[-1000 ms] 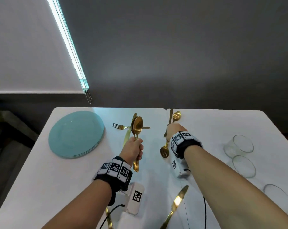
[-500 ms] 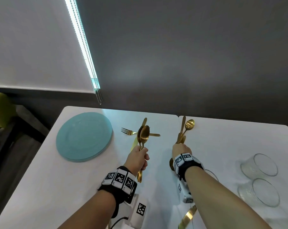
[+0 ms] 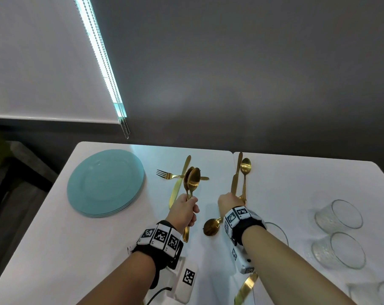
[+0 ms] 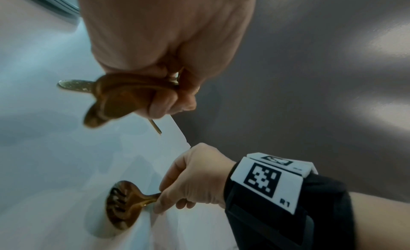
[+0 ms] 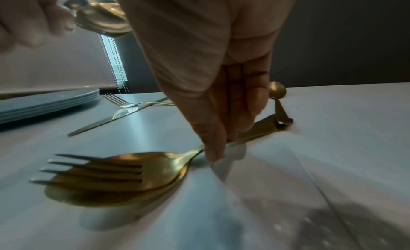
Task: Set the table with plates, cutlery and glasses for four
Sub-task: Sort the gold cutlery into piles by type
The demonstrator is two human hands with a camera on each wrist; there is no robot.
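Note:
My left hand [image 3: 185, 208] grips a bunch of gold spoons [image 3: 193, 181] upright above the white table [image 3: 54, 249]; the left wrist view shows their bowls [image 4: 115, 97] below my fist. My right hand [image 3: 229, 201] pinches the handles of a gold fork stacked on a spoon [image 5: 111, 174], which lie low on the table; its fingertips [image 5: 213, 148] close on the handles. The stacked fork and spoon [image 4: 124, 203] also show in the left wrist view. A stack of teal plates [image 3: 105, 183] sits at the far left. Three glasses [image 3: 338, 214] lie at the right.
A loose fork [image 3: 166, 175] and knife [image 3: 180, 183] lie crossed beyond my left hand. Another knife [image 3: 237, 172] and small spoon [image 3: 245, 167] lie beyond my right hand. One more knife [image 3: 246, 287] is near the front edge, under my right forearm. A dark wall stands behind the table.
My right hand has drawn back toward me with the fork and spoon, away from the far knife and small spoon. My left hand keeps its hold on the spoons.

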